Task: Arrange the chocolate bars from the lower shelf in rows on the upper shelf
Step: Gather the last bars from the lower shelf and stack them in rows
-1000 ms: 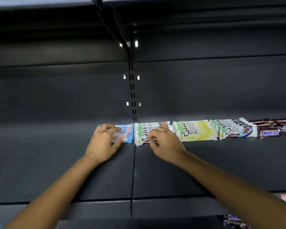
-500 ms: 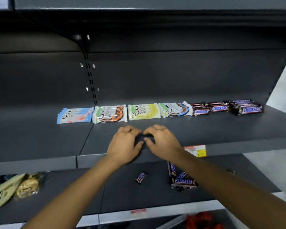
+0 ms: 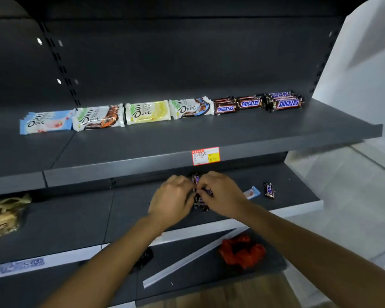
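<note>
Well, both hands are down on the lower shelf (image 3: 87, 214), straight under the red-and-yellow tag (image 3: 206, 155) stuck to the lip of the upper shelf (image 3: 253, 134). The left hand (image 3: 171, 198) and right hand (image 3: 222, 194) meet almost knuckle to knuckle, fingers curled in and pinching a small heap of dark bars (image 3: 200, 205) between them. How many they hold I can't tell, as the hands cover most of the heap.

These bars look small and light, firm inside but wrapped in slick, crinkly film, so I'd expect a bunch of them to slide over one another. To my eye the safer hold is across the long sides with the stack squared up, not by the crimped ends.

Below the tag and off to its right, a lone bar (image 3: 269, 190) and a pale blue bar (image 3: 251, 192) lie loose on the same shelf, not yet gathered. Above the tag, the Dove rows (image 3: 98, 118) run left and the Snickers rows (image 3: 250, 103) run right.

The lip carrying the tag overhangs the hands, so I'd guess any lift has to come outward first. Far left of the tag sits a gold bag (image 3: 5, 214). Well below it lie a red bag (image 3: 242, 252) and a white strip (image 3: 193, 256), neither in the path.
</note>
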Demonstrator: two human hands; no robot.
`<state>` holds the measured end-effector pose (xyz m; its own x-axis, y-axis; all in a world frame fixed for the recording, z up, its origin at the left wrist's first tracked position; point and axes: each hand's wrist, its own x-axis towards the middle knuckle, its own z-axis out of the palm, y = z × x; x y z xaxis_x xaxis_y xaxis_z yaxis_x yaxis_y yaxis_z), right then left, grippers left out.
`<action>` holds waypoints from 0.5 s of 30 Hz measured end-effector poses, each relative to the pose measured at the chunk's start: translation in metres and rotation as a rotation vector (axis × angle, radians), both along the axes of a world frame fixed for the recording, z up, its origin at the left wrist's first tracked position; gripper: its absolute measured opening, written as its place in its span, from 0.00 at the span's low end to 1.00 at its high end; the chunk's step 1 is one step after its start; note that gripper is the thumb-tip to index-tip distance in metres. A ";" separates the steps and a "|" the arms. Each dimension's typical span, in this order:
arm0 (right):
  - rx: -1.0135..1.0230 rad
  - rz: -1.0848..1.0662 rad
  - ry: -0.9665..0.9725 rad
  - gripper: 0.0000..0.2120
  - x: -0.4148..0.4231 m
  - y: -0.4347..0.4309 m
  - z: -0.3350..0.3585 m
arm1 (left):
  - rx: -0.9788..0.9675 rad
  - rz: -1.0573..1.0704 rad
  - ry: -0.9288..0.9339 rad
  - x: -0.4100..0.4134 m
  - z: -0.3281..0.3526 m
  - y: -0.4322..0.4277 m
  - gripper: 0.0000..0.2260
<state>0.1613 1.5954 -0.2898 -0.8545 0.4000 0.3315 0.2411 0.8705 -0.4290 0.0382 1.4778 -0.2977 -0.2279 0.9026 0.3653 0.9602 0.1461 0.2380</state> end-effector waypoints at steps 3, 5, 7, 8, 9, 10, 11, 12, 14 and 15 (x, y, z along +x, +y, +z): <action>-0.073 -0.023 -0.052 0.07 0.005 0.003 -0.029 | -0.107 0.021 -0.074 0.003 -0.026 0.006 0.12; -0.117 -0.018 -0.101 0.08 0.004 0.003 -0.050 | -0.184 0.017 -0.126 0.002 -0.044 0.009 0.14; -0.163 -0.001 -0.157 0.08 0.003 0.004 -0.071 | -0.257 0.012 -0.163 0.000 -0.063 0.012 0.14; -0.191 0.000 -0.185 0.09 0.002 0.005 -0.081 | -0.276 0.008 -0.183 -0.001 -0.072 0.013 0.13; -0.219 -0.007 -0.216 0.09 0.002 0.005 -0.090 | -0.286 0.004 -0.201 -0.002 -0.082 0.015 0.12; -0.233 -0.020 -0.257 0.10 0.001 0.007 -0.098 | -0.295 -0.002 -0.216 -0.004 -0.092 0.018 0.13; -0.238 -0.034 -0.300 0.11 0.001 0.010 -0.106 | -0.317 -0.007 -0.225 -0.006 -0.101 0.020 0.14; -0.234 -0.045 -0.342 0.12 0.000 0.013 -0.115 | -0.350 -0.010 -0.227 -0.009 -0.111 0.024 0.15; -0.232 -0.072 -0.422 0.15 -0.003 0.024 -0.132 | -0.424 0.003 -0.219 -0.016 -0.128 0.032 0.17; -0.239 -0.094 -0.458 0.16 -0.004 0.030 -0.142 | -0.448 0.016 -0.216 -0.020 -0.137 0.037 0.18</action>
<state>0.1572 1.6258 -0.4313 -0.8474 0.5003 -0.1777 0.5227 0.7272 -0.4449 0.0183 1.5144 -0.4343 -0.2709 0.9558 -0.1145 0.8927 0.2939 0.3416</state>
